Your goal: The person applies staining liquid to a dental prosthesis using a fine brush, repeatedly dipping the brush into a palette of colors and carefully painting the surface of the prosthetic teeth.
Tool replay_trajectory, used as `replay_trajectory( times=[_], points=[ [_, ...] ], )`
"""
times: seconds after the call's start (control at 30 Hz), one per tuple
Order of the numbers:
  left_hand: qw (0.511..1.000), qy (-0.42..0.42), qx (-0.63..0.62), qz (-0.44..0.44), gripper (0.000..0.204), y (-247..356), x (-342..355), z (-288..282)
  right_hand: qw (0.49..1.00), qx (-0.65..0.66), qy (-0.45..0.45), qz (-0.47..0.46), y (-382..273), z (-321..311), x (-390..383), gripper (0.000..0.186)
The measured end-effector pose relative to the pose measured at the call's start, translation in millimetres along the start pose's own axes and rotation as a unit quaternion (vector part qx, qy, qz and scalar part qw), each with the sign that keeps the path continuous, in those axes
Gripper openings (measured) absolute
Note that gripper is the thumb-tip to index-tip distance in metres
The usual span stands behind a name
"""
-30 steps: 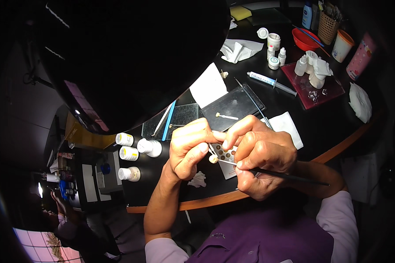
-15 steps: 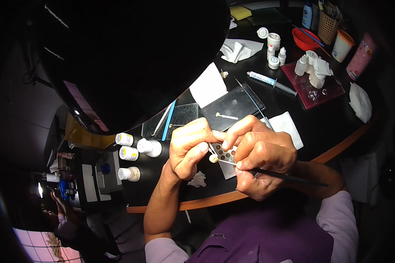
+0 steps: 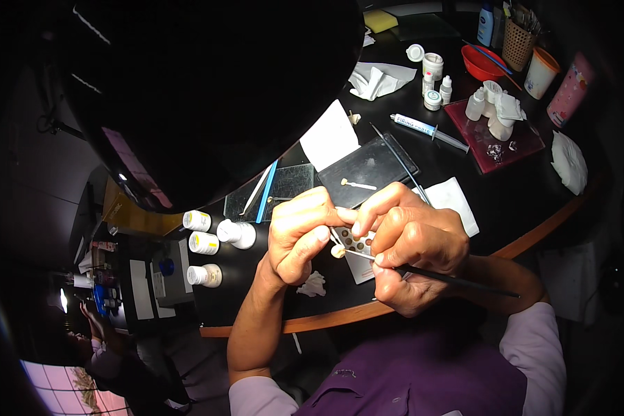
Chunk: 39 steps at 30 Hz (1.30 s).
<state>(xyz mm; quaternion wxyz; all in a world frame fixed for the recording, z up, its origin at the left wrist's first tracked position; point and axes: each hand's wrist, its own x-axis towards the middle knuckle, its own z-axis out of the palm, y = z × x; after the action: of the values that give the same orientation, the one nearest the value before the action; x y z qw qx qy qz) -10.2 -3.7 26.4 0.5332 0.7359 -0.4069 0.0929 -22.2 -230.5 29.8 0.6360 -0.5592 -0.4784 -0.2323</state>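
Between the pinched thumb and fingers of my left hand (image 3: 299, 236) is a thin white stick (image 3: 335, 237), its lower end bearing a small cream tooth crown (image 3: 338, 252). My right hand (image 3: 419, 239) is closed pen-like around a slim tool with a black handle (image 3: 457, 280). This looks like a fine brush, and its thin pale tip reaches the crown's right side. The fingers of both hands meet above the crown. Below them, a pale palette (image 3: 360, 269) with several round brownish wells is partly covered by my right hand.
A second crown on a white stick (image 3: 359, 184) rests on a dark slab (image 3: 388, 163). White jars (image 3: 204, 243) stand left of my hands; a syringe (image 3: 414, 124) lies beyond. A large black lamp-like shape (image 3: 215, 90) fills the upper left. The table has a wooden edge (image 3: 340, 318).
The far end of the black handle has dipped very slightly, and the crown appears a touch lower. Both hands keep their places and their grips.
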Motion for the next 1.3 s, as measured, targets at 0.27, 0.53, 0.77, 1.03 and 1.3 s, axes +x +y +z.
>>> replay_trajectory(
  times=[0.27,0.53,0.77,1.03,1.3],
  points=[
    [1.0,-0.01,0.001,-0.015,0.044,1.1,-0.9,-1.8,1.0,-0.003,-0.019,0.014,-1.2,-1.3,-0.4,0.021],
    [1.0,0.002,-0.001,-0.009,0.044,0.5,-0.2,0.5,1.0,0.009,-0.009,0.006,0.1,-0.6,-0.1,0.021],
    [1.0,-0.002,-0.002,0.001,0.044,-0.3,0.2,0.2,1.0,0.008,-0.002,0.004,0.9,0.1,-1.0,0.02],
    [1.0,-0.001,0.001,-0.013,0.045,1.9,-0.2,0.8,1.0,0.004,-0.004,-0.001,1.3,0.4,-0.7,0.021],
    [1.0,0.001,0.004,-0.025,0.044,2.6,0.4,1.1,1.0,-0.001,0.0,0.001,2.2,0.7,-2.4,0.022]
  ],
)
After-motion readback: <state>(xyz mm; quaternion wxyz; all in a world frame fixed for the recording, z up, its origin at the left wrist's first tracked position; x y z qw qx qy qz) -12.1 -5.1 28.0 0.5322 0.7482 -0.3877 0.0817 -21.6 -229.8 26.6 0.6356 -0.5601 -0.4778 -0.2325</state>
